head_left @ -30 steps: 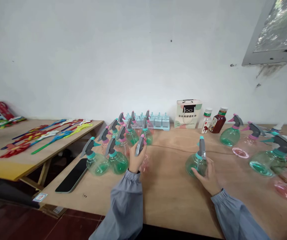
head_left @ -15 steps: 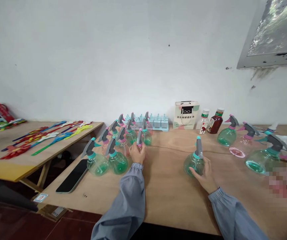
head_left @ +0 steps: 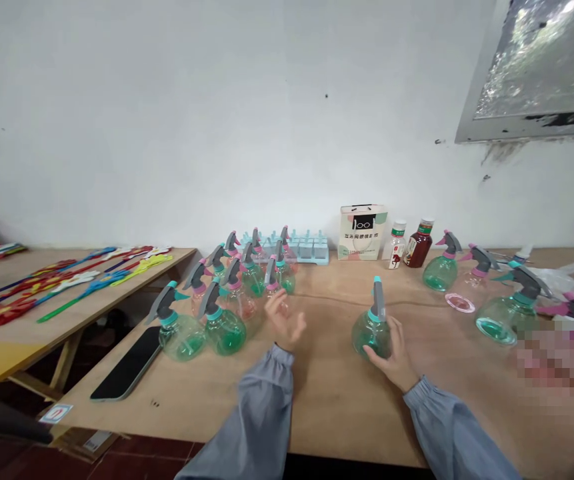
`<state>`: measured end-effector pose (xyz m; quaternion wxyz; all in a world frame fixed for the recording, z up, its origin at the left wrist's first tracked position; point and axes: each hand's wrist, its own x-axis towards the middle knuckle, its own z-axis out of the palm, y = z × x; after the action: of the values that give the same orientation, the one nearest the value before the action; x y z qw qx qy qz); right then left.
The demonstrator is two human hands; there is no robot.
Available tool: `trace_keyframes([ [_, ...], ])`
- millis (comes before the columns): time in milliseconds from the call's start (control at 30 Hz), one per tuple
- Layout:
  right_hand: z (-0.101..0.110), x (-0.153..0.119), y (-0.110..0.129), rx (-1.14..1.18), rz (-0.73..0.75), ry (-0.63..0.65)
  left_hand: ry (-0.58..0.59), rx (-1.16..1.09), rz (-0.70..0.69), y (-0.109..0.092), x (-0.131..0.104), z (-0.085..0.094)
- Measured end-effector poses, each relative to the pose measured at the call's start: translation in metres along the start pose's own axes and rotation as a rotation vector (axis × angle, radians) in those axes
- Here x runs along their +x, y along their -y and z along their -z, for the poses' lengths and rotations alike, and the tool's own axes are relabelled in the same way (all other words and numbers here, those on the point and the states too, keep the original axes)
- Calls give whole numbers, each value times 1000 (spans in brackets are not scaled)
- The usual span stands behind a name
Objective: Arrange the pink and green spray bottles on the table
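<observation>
Fingers apart and holding nothing, my left hand [head_left: 285, 321] hovers just in front of a pink-collared spray bottle [head_left: 272, 283] at the edge of a cluster. My right hand [head_left: 395, 357] is wrapped round the right side of a green spray bottle [head_left: 371, 332], which stands upright with its grey and teal head on top. Two more green spray bottles, one [head_left: 225, 332] beside the other [head_left: 183, 339], stand at the cluster's front. Several pink and green ones are grouped behind them.
A black phone [head_left: 127, 365] lies at the left. Behind stand a light blue tray of molds [head_left: 321, 252], a paper bag [head_left: 361, 233] and two drink bottles. More spray bottles [head_left: 441, 272] stand at the right. A second table [head_left: 81, 303] holds colourful hand-shaped items.
My left hand has let go of the pink-collared spray bottle and drawn back toward me, its fingers opening. My right hand keeps its hold. The view has turned slightly right.
</observation>
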<state>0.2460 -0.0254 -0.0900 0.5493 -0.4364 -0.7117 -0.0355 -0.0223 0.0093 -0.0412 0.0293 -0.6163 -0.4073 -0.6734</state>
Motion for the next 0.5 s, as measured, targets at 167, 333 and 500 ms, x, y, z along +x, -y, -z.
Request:
trace_keyframes([
  [167,-2,-7,23,-3,74,136,389,-257,78,-73,-15,-30],
  [333,4,-4,30,33,189,190,558,-400,212,-96,-16,-32],
  [500,8,-1,35,2,247,199,469,-414,281,-103,-14,-25],
])
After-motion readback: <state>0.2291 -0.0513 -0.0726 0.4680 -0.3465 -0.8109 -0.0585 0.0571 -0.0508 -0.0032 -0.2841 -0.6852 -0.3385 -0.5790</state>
